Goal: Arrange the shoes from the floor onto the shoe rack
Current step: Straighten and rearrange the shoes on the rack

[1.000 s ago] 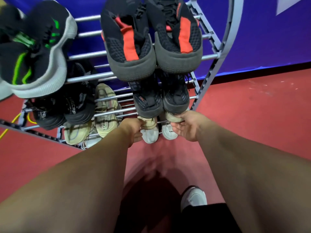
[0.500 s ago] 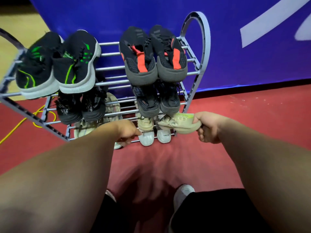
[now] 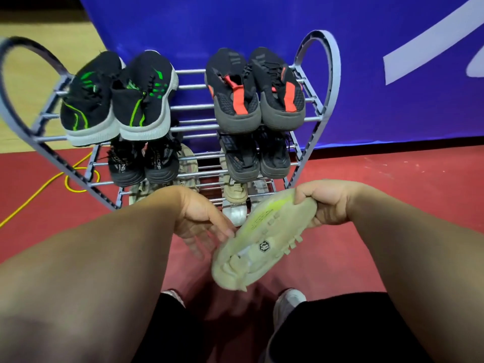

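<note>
Your right hand curls round one end of the beige shoe, thumb over the rim, fingers tucked beneath; the rest of the shoe slants away from that grip, down and toward you, sole turned up; your left hand is spread, straight fingertips meeting the shoe's left edge; the shoe hangs above the red floor, just in front of the shoe rack, below its lowest shelf.
</note>
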### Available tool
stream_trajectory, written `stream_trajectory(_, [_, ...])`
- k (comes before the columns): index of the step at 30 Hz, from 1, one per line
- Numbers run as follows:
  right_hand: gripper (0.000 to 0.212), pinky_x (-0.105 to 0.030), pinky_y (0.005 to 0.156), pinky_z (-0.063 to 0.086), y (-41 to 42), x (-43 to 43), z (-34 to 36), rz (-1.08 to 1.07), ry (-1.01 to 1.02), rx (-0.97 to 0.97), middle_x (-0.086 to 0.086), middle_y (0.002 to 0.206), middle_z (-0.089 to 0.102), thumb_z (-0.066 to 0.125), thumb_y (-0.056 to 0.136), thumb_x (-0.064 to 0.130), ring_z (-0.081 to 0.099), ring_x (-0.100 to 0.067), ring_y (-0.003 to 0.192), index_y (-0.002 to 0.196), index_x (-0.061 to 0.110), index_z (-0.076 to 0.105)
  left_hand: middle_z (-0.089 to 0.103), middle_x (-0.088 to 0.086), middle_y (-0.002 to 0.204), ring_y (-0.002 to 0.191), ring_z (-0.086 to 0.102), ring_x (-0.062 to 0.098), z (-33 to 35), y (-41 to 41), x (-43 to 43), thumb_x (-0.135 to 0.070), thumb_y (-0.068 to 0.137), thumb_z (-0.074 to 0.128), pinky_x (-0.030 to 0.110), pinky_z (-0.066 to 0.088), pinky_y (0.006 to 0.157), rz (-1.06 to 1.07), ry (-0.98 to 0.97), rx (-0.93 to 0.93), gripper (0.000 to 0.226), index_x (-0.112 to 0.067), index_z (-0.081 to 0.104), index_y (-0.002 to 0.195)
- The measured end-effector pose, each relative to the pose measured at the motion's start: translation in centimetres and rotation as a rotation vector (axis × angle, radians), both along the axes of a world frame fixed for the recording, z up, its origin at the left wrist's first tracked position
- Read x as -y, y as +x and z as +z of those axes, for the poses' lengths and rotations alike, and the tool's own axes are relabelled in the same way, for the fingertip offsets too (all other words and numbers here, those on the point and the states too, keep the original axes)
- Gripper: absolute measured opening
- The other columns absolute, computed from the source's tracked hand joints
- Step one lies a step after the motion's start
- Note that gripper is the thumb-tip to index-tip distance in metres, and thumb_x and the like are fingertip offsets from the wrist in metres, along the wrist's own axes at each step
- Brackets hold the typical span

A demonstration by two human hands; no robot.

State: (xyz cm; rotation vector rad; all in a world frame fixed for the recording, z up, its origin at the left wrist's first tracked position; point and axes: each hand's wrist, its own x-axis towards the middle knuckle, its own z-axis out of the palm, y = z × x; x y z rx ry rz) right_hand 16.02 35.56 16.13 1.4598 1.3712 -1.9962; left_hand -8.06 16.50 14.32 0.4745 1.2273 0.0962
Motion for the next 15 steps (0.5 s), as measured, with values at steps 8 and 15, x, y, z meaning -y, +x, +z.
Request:
stream_trajectory(8, [0.022,-0.038,0.070,0.061,-4.7,0.6,-4.7,0.056,0.083,0.152,-0.010,0.084,0.069,0.066,0.083,0.005,0.070,-0.023,0.065,0.105,0.008,0.063,0.072,0.012,0.121,0.121,0.063,0.035,-0.5,-0.7,1.0,-0.006,0.087,0.071,0.056,0.050,0.101,-0.114,-0.045,0.029,0.044,-0.007,0.065,0.131])
stream_trajectory(15, [0.020,-0.034,0.064,0.057,-8.4,2.7,-7.5,0.301,0.271,0.326,-0.012,0.093,0.067,0.060,0.094,0.015,0.066,-0.028,0.071,0.111,0.004,0.062,0.067,0.017,0.130,0.127,0.060,0.037,-2.4,-3.5,3.0,-0.009,0.090,0.070,0.041,0.060,0.087,-0.065,-0.075,-0.058,0.045,-0.004,0.063,0.133])
